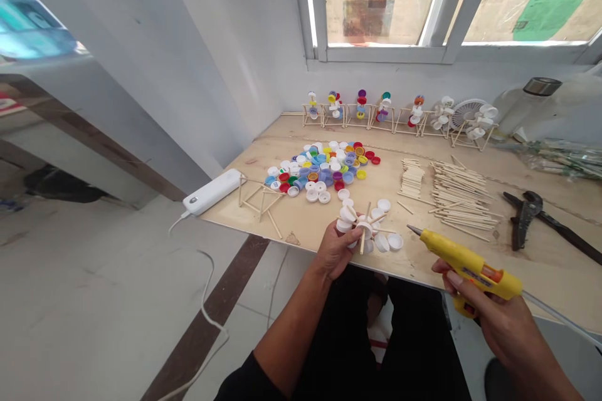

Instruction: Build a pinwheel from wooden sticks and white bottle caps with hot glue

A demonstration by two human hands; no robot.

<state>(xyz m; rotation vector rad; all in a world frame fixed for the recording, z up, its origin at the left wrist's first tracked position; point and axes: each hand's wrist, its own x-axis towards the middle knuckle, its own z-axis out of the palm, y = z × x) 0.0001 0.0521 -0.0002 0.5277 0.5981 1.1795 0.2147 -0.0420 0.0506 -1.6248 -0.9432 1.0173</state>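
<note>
My left hand (335, 252) holds a small wheel of wooden sticks and white caps (364, 223) over the table's front edge, fingers pinched on it. Sticks radiate from its white centre, and white caps sit on some of them. Wrapped round a yellow glue gun (470, 263), my right hand (489, 310) is at the right, the nozzle pointing left toward the wheel but apart from it. Loose white caps (396, 241) lie just beside the wheel. Behind it spreads a pile of coloured bottle caps (324, 166).
Stick piles (461, 194) and black pliers (527, 213) lie right. A stick frame (261, 200) and white power strip (214, 191) are left. Finished cap wheels on stands (361, 114) line the wall, with a small fan (465, 114) and bottle (527, 106) nearby.
</note>
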